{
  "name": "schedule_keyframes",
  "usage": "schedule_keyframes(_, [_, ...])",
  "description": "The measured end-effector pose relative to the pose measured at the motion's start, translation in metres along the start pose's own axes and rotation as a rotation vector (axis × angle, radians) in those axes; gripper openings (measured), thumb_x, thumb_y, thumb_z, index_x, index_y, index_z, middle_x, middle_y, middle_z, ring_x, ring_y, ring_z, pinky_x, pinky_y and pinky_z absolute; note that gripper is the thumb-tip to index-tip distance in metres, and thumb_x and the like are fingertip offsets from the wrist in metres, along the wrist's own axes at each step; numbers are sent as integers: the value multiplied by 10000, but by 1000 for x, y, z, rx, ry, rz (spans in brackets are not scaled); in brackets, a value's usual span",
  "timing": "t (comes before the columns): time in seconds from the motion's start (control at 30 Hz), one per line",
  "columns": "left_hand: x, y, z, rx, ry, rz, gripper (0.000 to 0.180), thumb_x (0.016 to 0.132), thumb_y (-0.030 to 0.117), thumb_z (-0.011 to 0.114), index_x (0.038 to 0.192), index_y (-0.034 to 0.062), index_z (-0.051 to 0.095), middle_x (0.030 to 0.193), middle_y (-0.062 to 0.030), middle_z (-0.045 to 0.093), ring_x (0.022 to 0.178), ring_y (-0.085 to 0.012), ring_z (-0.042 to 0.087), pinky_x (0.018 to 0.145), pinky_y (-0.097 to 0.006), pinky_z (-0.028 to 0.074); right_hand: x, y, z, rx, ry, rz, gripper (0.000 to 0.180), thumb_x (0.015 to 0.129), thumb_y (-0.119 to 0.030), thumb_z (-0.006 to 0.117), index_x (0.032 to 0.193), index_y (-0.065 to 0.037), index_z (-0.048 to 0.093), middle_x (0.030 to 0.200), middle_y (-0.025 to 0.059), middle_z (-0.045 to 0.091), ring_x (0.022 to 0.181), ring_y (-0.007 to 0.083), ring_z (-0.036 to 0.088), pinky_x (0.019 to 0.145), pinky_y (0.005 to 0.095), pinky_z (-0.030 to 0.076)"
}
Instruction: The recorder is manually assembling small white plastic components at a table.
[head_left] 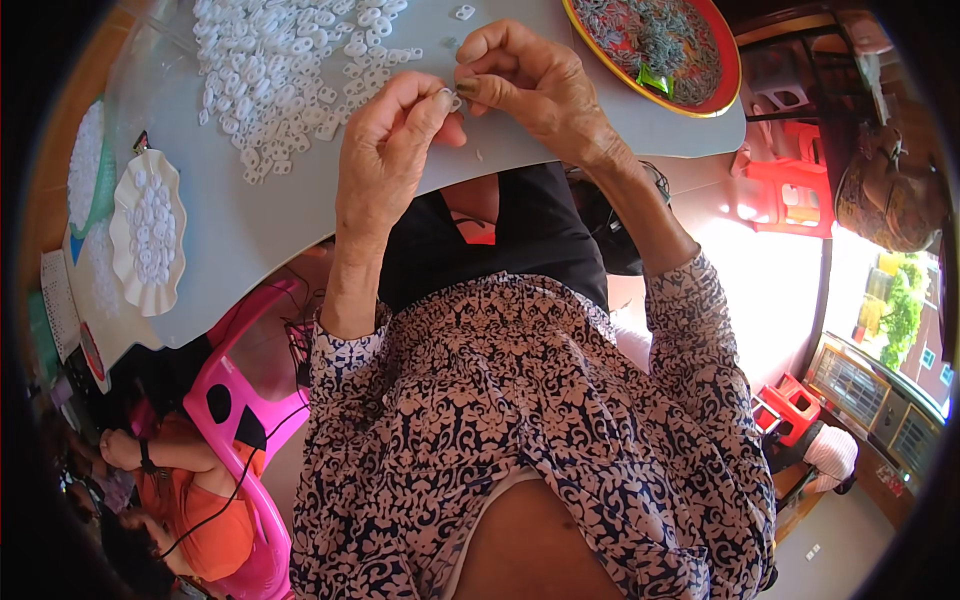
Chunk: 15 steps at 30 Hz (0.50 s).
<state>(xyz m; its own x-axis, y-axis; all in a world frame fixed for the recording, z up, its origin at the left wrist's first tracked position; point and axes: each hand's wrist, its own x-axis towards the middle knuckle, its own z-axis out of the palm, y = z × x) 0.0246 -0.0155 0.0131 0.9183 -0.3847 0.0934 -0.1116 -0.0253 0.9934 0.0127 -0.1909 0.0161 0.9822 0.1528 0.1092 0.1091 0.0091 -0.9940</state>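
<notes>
Above the table's near edge, my left hand (385, 150) pinches a small white plastic piece with holes (456, 102) between thumb and fingertips. My right hand (540, 95) meets it from the other side, thumb and forefinger pressed together beside the piece; whatever is between them is too small to make out. A wide heap of similar white pieces (265, 75) spreads over the table beyond my left hand. To the right of my right hand stands a round red tray with a yellow edge (734, 75), holding many small grey parts (655, 40) and a bright green wrapper (655, 82).
On the grey table (250, 215), a wavy-edged white dish (122, 235) of white pieces stands at the left, near a green container (106, 185). A pink chair (225, 380) and a person in orange (215, 525) are lower left. Red stools (790, 185) stand at the right.
</notes>
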Motion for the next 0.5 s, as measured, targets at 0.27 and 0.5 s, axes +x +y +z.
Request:
schedule_keyframes(0.27, [2, -2, -1, 59, -23, 7, 176, 903, 190, 533, 881, 29, 604, 649, -3, 596, 592, -53, 492, 550, -214, 391, -1, 1, -2, 20, -11, -11, 177, 859, -35, 610, 1018, -17, 535, 836, 36, 620, 734, 84, 590, 698, 218, 498])
schedule_keyframes(0.5, [-1, -1, 6, 76, 19, 22, 176, 907, 187, 532, 878, 29, 603, 646, -3, 594, 591, -49, 491, 547, -211, 389, -1, 5, -1, 4, -30, -65, 184, 854, -5, 589, 1028, -21, 532, 832, 32, 620, 725, 73, 581, 682, 207, 491])
